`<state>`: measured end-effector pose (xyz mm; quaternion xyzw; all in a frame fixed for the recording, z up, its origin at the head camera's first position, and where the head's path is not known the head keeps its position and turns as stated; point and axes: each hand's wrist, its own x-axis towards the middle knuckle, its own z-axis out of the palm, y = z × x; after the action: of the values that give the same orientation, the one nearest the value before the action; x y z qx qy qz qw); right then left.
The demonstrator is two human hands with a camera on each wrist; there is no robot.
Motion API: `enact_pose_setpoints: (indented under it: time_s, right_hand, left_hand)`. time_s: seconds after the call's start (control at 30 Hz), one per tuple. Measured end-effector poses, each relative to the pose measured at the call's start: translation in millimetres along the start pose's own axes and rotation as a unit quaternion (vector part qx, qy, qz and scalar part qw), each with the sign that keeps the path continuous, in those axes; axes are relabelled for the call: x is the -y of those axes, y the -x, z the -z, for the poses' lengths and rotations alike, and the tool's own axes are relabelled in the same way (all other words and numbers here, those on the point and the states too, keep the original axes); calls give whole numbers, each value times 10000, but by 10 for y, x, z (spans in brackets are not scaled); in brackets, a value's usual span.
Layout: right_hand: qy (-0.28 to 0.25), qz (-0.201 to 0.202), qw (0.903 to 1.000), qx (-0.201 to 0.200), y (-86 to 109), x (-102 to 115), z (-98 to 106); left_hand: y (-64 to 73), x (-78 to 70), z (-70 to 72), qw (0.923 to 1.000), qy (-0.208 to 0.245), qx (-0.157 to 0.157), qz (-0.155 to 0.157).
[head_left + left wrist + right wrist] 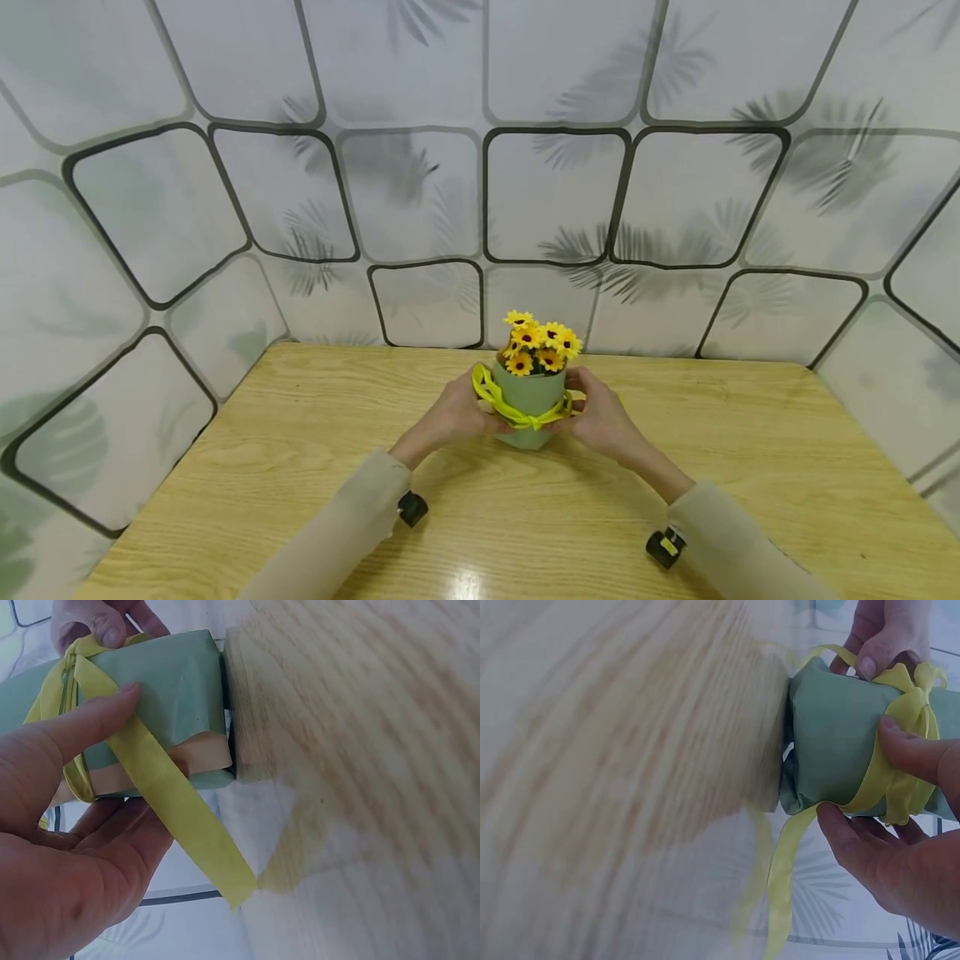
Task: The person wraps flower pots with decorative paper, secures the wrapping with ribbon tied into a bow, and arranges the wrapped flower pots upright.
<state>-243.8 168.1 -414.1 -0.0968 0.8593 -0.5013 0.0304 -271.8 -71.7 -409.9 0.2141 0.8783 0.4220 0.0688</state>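
A small bouquet of yellow flowers (536,340) with dark centres stands upright in green wrapping paper (534,390), low over the wooden table. Around the wrapping runs a yellow ribbon (517,414), tied in a bow at the front, its tails hanging loose in both wrist views. My left hand (467,408) grips the bouquet's left side, thumb on the front of the paper and fingers behind. On the opposite side my right hand (600,417) holds it, its thumb (907,746) against the ribbon near the knot. The fingers behind the wrapping are partly hidden in the head view.
The wooden table (337,400) has a glossy top with a light reflection at its near edge. Behind and beside it hangs a pale curtain (420,200) patterned with dark rounded squares and leaves. Small black wrist cameras (412,507) sit under both sleeves.
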Motion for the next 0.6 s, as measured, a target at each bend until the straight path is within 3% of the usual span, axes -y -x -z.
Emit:
enact_pose_setpoints:
  time_s: [0.37,0.6]
  right_hand:
    - [387,77,9991,-141,12,-42,-1]
    - [483,31,9987,-133,1,-28,0]
  left_hand:
    - [-25,7,-39,9999,51,128,-42]
    - [-20,26,-31,9996,149,222,130]
